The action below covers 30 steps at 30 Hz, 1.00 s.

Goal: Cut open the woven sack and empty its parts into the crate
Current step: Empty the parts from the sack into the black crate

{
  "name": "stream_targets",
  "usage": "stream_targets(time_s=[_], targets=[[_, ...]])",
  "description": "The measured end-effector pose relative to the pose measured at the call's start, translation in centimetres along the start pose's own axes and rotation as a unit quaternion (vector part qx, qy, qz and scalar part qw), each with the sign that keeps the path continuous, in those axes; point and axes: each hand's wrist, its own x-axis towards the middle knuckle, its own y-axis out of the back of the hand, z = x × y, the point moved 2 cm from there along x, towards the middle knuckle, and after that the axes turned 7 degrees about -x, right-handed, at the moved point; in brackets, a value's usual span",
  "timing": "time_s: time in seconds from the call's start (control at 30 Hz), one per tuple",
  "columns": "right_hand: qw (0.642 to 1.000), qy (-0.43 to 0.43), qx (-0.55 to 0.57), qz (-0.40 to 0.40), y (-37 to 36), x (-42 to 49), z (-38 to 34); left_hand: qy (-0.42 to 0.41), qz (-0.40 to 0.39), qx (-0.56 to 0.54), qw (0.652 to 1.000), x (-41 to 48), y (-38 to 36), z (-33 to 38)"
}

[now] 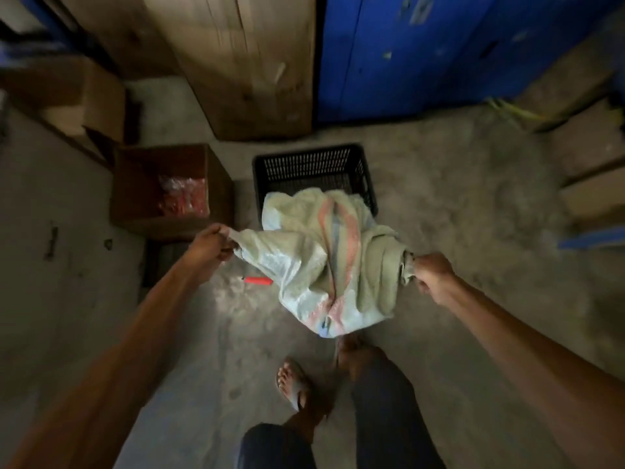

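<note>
The woven sack (324, 262), pale green-white with faded pink and blue stripes, hangs stretched between the 2 hands, so its long axis runs left to right across the view and dips slightly toward the right. The left hand (211, 243) is clenched on a bunched corner at the sack's left end. The right hand (434, 277) is clenched on a twisted wad of fabric at its right end. The sack lies between the hands. Its far part lies over the near rim of the black slatted crate (311, 167), which stands on the concrete floor (456, 204). Its near part sags down toward the person's sandalled feet (292, 384). Where the sack's mouth points cannot be told because of blur and folds. A small red cutter (258, 281) lies on the floor just below the sack's left edge. An open cardboard box (135, 184) holding red packets stands left of the crate.
</note>
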Motion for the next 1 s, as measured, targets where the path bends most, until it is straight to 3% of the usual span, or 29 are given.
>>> stream_targets(time_s=[0.27, 0.37, 0.5, 0.6, 0.67, 0.8, 0.9, 1.0], targets=[[0.990, 0.113, 0.087, 0.013, 10.5, 1.3, -14.7, -0.031, 0.083, -0.028, 0.996, -1.3, -5.8, 11.2], [0.990, 0.123, 0.071, -0.006, 13.1, 2.3, -19.1, 0.001, 0.137, -0.006, 0.991, -0.5, -9.2, 12.3], [0.993, 0.103, 0.048, -0.039, 15.0, 4.0, -22.5, 0.059, 0.144, -0.041, 0.987, 1.2, -12.5, 11.5], [0.984, 0.128, 0.068, -0.101, 16.8, 4.5, -26.7, 0.037, 0.157, -0.058, 0.985, 2.1, -13.4, 15.5], [0.977, 0.177, 0.068, -0.093, 19.0, 4.2, -30.4, 0.018, 0.168, -0.050, 0.984, 1.9, -13.1, 18.9], [0.960, 0.244, 0.127, -0.057, 22.2, 3.5, -35.6, -0.009, 0.129, -0.279, 0.951, 1.2, -12.1, 23.9], [0.963, 0.256, 0.065, -0.059, 22.5, 2.2, -37.0, -0.017, 0.160, -0.237, 0.958, 0.2, -12.8, 26.4], [0.945, 0.308, 0.105, -0.039, 24.0, 0.0, -38.9, -0.084, 0.214, -0.193, 0.954, -1.0, -11.7, 30.6]])
